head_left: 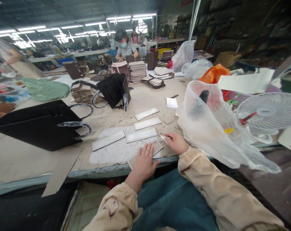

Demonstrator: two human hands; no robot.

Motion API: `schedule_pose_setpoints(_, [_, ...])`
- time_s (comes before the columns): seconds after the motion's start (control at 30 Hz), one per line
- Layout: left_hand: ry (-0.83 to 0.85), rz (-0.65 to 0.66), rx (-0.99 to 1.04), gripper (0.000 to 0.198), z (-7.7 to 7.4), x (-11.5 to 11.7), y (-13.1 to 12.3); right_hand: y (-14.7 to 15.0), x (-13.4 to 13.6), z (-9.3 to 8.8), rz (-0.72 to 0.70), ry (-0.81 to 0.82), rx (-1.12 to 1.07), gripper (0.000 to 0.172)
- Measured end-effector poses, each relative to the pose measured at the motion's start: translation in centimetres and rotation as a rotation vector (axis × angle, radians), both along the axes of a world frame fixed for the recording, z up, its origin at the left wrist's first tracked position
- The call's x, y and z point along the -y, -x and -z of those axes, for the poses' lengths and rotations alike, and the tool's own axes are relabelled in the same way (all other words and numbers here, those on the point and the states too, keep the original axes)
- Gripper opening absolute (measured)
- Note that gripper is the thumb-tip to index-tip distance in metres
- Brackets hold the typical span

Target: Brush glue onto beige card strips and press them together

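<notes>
My left hand [145, 159] lies flat, fingers stretched out, on a beige rectangular panel [157, 147] with a dark edge at the front of the table. To its right, my right hand [176, 143] is closed in a pinch on a small white-tipped tool [163, 138]; its exact kind is too small to make out. Beyond my hands lie several similar panels with shiny white strips on them, among them a near panel [141, 135], a left panel [108, 140] and a far panel [146, 113]. Some rest on a white sheet [104, 157].
Black handbags with wrapped handles, one large bag [44, 123] and one smaller bag [113, 89], stand at left. A clear plastic bag [208, 118] and a white fan [265, 112] crowd the right. Across the table a masked person [126, 48] works behind stacked pieces [137, 71].
</notes>
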State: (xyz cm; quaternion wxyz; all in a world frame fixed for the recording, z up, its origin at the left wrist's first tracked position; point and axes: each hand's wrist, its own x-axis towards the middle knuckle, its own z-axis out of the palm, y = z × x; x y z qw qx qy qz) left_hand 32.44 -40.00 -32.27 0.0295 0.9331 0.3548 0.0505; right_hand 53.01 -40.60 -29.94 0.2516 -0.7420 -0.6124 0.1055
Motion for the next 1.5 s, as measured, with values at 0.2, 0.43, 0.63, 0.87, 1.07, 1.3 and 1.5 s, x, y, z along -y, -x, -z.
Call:
schedule_pose_setpoints(0.2, [0.008, 0.004, 0.008, 0.069, 0.0, 0.0, 0.0, 1.4, -0.9, 0.8, -0.192, 0.058, 0.131, 0.028])
schedule_pose_setpoints(0.43, [0.015, 0.003, 0.012, 0.070, -0.1, 0.1, -0.1, 2.1, 0.0, 0.1, -0.287, 0.108, 0.174, 0.026])
schedule_pose_setpoints(0.63, [0.018, 0.003, 0.016, 0.070, 0.0, 0.0, 0.0, 1.7, 0.6, -0.3, -0.281, 0.105, 0.170, 0.028])
schedule_pose_setpoints(0.87, [0.028, 0.003, 0.019, 0.070, 0.1, 0.0, 0.0, 1.3, 1.7, 0.0, -0.322, 0.098, 0.184, 0.027])
schedule_pose_setpoints(1.07, [0.029, 0.007, 0.010, 0.070, 0.1, -0.1, 0.0, 1.3, 1.1, -0.1, -0.261, 0.032, 0.162, 0.029])
schedule_pose_setpoints(1.3, [0.060, -0.003, -0.007, 0.071, -0.2, 0.0, -0.1, 2.2, -0.7, 0.5, -0.295, 0.001, 0.065, 0.026])
schedule_pose_setpoints(1.5, [0.143, -0.010, 0.030, 0.066, -0.8, -0.5, -0.2, 0.0, -1.1, 0.7, -0.101, -0.089, -0.101, 0.028])
